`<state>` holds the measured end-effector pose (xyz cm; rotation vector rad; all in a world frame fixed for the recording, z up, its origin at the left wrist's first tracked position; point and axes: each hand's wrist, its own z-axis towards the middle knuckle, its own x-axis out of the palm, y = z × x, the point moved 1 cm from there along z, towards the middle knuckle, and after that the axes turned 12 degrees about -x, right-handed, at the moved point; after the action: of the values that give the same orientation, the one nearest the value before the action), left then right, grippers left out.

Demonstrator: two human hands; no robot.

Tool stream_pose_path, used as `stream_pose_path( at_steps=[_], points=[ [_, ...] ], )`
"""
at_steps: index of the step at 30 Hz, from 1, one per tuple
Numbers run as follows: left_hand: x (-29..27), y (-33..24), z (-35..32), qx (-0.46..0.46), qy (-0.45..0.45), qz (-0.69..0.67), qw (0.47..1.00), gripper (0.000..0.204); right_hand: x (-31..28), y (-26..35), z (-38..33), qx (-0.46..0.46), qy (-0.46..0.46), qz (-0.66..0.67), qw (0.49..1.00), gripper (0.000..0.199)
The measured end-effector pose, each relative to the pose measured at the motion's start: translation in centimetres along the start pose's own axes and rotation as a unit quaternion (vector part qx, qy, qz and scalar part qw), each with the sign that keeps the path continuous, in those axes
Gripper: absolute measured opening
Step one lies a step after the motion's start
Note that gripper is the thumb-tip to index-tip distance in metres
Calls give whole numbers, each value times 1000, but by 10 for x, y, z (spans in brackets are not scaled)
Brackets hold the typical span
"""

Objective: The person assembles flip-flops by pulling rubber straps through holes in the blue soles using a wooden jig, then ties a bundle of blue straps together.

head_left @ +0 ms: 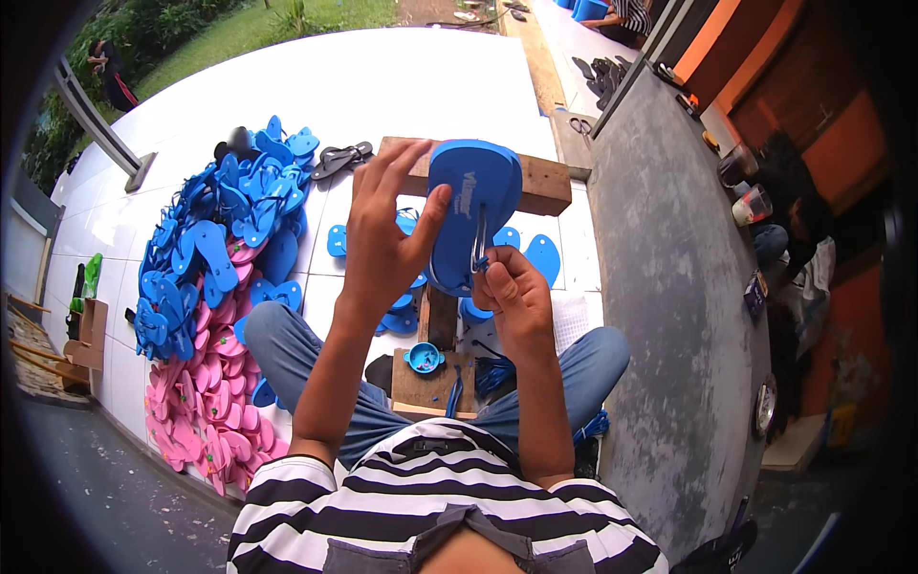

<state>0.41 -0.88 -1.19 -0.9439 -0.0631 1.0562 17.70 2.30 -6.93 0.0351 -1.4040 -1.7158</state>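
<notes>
A blue flip-flop sole (475,210) is tilted up in front of me, above a wooden stand. My left hand (394,220) is at its left edge, fingers stretched apart, the thumb touching or very near the sole. My right hand (516,298) is closed in a pinch at the sole's lower right, on a blue strap end (481,264). A thin shiny metal tool (479,234) stands up from that pinch along the sole; its lower end is hidden by my fingers.
Piles of blue flip-flops (215,251) and pink flip-flops (218,387) lie left. A wooden block (545,185) stands beyond the sole. Between my legs are a small blue cup (424,358) and blue straps (494,376). Scissors (580,125) lie back right; a grey ledge (669,316) runs along the right.
</notes>
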Motion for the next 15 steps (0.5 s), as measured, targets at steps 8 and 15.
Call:
stream_pose_path(
  at_steps=[8, 15],
  points=[
    [1, -10, 13, 1, 79, -50, 996, 33, -10, -11, -4, -2, 23, -17, 1000, 28],
    [0, -9, 10, 25, 78, -10, 997, 31, -19, -16, -2, 24, 36, -23, 999, 27]
  ],
)
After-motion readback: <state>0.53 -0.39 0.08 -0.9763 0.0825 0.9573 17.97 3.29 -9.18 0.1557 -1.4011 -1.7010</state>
